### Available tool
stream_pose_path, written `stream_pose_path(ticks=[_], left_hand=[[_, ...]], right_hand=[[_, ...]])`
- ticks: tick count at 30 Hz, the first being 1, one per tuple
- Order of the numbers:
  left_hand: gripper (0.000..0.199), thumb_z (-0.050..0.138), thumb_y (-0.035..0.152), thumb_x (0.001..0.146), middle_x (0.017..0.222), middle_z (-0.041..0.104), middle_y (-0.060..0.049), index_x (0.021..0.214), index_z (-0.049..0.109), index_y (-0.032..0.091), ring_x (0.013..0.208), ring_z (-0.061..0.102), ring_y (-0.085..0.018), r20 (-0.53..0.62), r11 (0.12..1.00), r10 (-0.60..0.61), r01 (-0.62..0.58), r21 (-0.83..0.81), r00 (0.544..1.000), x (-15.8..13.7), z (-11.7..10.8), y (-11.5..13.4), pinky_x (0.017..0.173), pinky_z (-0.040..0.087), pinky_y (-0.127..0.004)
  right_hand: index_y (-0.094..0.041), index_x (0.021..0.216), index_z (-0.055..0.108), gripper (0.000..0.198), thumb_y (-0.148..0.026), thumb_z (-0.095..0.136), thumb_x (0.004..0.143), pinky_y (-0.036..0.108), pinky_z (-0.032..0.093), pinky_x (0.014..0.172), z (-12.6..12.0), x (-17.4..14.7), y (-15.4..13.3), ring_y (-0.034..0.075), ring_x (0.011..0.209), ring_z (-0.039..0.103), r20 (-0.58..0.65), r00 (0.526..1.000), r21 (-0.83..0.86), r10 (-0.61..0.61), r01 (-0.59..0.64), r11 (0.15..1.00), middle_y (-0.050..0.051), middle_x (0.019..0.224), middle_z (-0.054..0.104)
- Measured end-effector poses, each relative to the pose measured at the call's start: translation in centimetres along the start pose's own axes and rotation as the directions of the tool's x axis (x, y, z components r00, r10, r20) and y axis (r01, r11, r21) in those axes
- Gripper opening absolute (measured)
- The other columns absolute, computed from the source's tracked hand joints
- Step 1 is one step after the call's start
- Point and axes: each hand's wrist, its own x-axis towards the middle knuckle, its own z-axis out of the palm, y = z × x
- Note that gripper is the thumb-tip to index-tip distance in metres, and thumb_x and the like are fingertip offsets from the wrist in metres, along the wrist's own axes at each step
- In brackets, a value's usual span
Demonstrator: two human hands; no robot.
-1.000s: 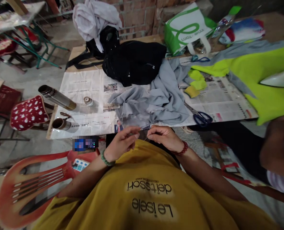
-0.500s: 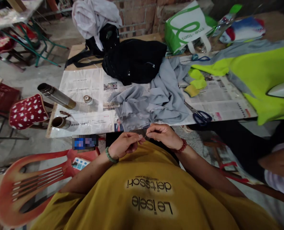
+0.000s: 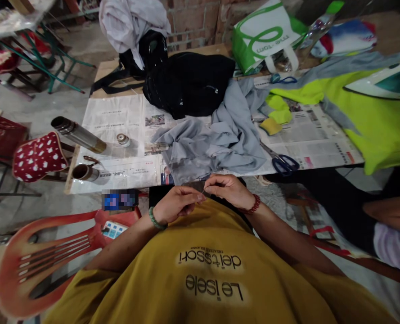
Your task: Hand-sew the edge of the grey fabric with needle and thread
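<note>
- Needle or thread, too fine to tell: between the hands, before the counter.
- Right hand: fingers pinching it.
- Left hand: fingers pressed together at its lower end.
- Grey cloth: crumpled on counter, scissors beside it.

Thin object between left fingers and right fingers

Grey cloth crowds the way ahead, black bag banked close behind it; scissors guard the right! The left hand has room over newspaper, between cup and cloth.
</note>
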Motion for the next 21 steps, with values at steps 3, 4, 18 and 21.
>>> stream_pose_path(ticks=[3, 4, 18, 21], left_hand=[[0.032, 0.078, 0.043, 0.063, 0.044, 0.046, 0.006, 0.073, 0.069, 0.014, 0.039, 0.035, -0.003, -0.024, 1.000, -0.004, 0.004, 0.005, 1.000, 0.2, -0.1, -0.3, 0.037, 0.017, -0.018], [0.033, 0.080, 0.043, 0.062, 0.044, 0.045, 0.006, 0.072, 0.069, 0.013, 0.039, 0.035, -0.003, -0.028, 1.000, 0.009, -0.009, -0.012, 1.000, 0.3, -0.2, -0.4, 0.037, 0.017, -0.018], [0.026, 0.070, 0.042, 0.078, 0.077, 0.062, -0.003, 0.086, 0.074, 0.018, 0.060, 0.052, -0.009, -0.263, 0.743, 0.661, -0.566, 0.357, 0.702, 2.5, -1.0, -2.1, 0.055, 0.045, -0.022], [0.020, 0.062, 0.034, 0.086, 0.088, 0.066, -0.008, 0.091, 0.075, 0.020, 0.081, 0.061, -0.015, -0.101, 0.459, 0.839, -0.594, 0.661, 0.535, 3.0, -1.7, -2.8, 0.076, 0.053, -0.028]], right_hand=[[-0.016, 0.075, 0.066, 0.027, -0.043, 0.072, 0.072, 0.019, 0.035, 0.051, 0.1, 0.0, 0.3, 0.005, 0.055, 0.043, -0.013, 1.000, 0.022, 0.026, -0.026, 0.999, -0.001, 0.069, 0.057], [-0.016, 0.075, 0.066, 0.028, -0.043, 0.072, 0.071, 0.019, 0.034, 0.049, 0.1, 0.0, 0.5, 0.005, 0.053, 0.041, -0.012, 0.999, 0.041, 0.042, -0.042, 0.998, -0.002, 0.067, 0.056], [-0.018, 0.073, 0.067, 0.028, -0.046, 0.069, 0.077, 0.021, 0.040, 0.052, 3.4, -0.2, 2.3, 0.008, 0.059, 0.047, -0.107, 0.990, 0.012, -0.091, 0.093, 0.996, 0.000, 0.072, 0.055], [-0.018, 0.077, 0.067, 0.025, -0.044, 0.067, 0.079, 0.021, 0.040, 0.052, 2.9, -0.4, 1.8, 0.007, 0.056, 0.045, -0.132, 0.989, -0.018, -0.069, 0.067, 0.998, -0.001, 0.071, 0.053]])
